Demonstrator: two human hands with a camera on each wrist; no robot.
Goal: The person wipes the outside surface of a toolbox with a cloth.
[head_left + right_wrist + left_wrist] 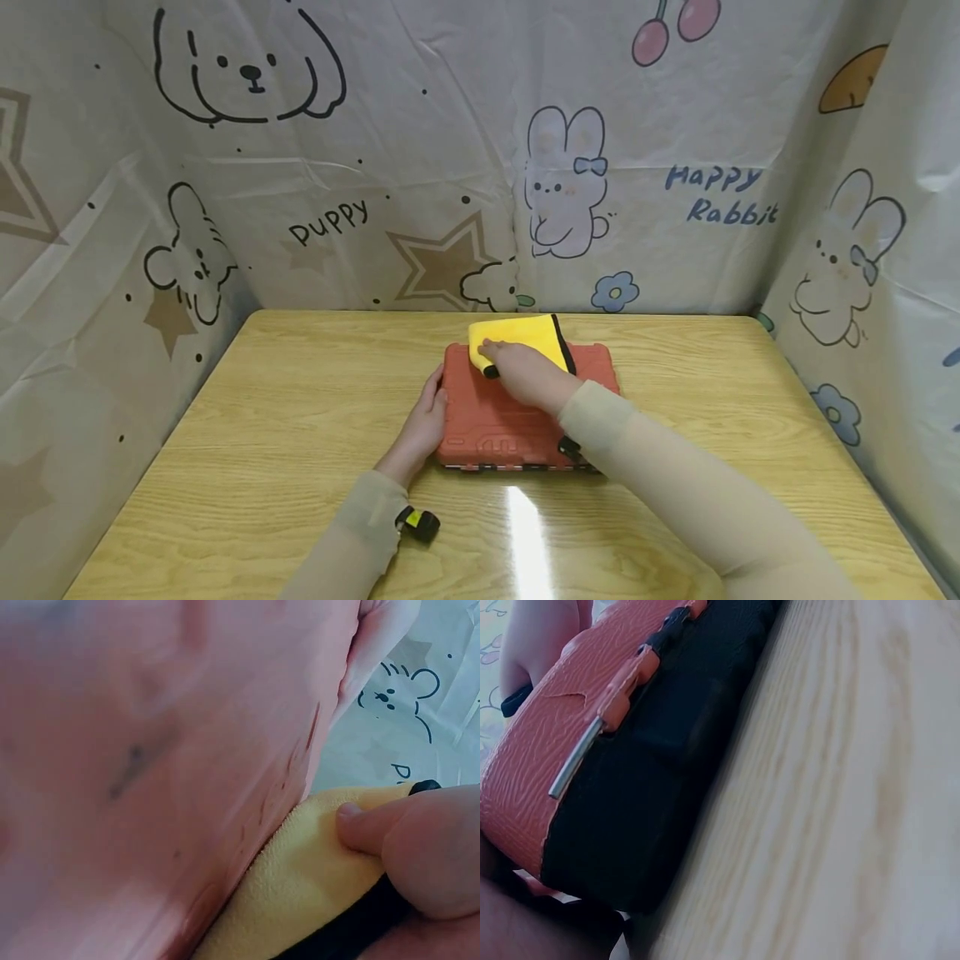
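Table (pixel 300 417) bears a red case (pixel 491 421), which sits about midway between the left and right edges and nearer the far edge. Its long axis runs left to right, roughly parallel to that edge; the lower part is black. Yellow cloth (pixel 517 332) with dark edging lies on the case's far edge, partly past it, between the far corners. My right hand (pixel 525 371) rests on the cloth, fingers laid flat and close together, pointing left. My left hand (pixel 426 423) lies along the case's left side, fingers extended against it. Governing relation, in my judgement: cloth directly beneath the right fingers, with the left hand nearer the case's far left corner but apart from the cloth.
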